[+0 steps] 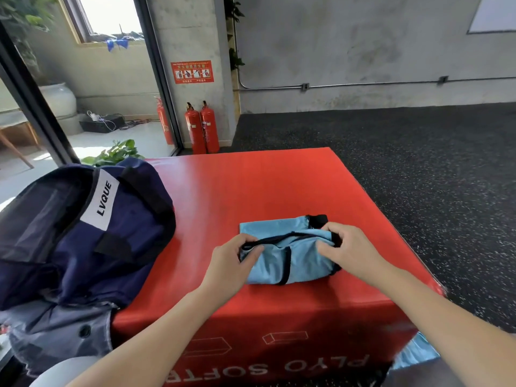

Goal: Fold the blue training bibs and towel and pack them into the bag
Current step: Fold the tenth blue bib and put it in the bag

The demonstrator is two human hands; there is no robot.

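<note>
A light blue training bib (290, 255) with black trim lies folded into a small rectangle on the red plyo box (251, 191). My left hand (231, 261) pinches its black-trimmed left edge between thumb and fingers. My right hand (346, 247) grips the bib's right end, fingers curled over the fold. The navy bag (92, 230) with a white LVQUE label slumps on the box's left side, overhanging the edge. More light blue cloth (418, 356) shows below the box's right front corner; whether it is a bib or the towel I cannot tell.
Dark speckled rubber floor (418, 163) surrounds the box at right and behind. Two red fire extinguishers (202, 129) stand against the concrete pillar at the back. A green plant (117, 153) and a glass door sit behind the bag.
</note>
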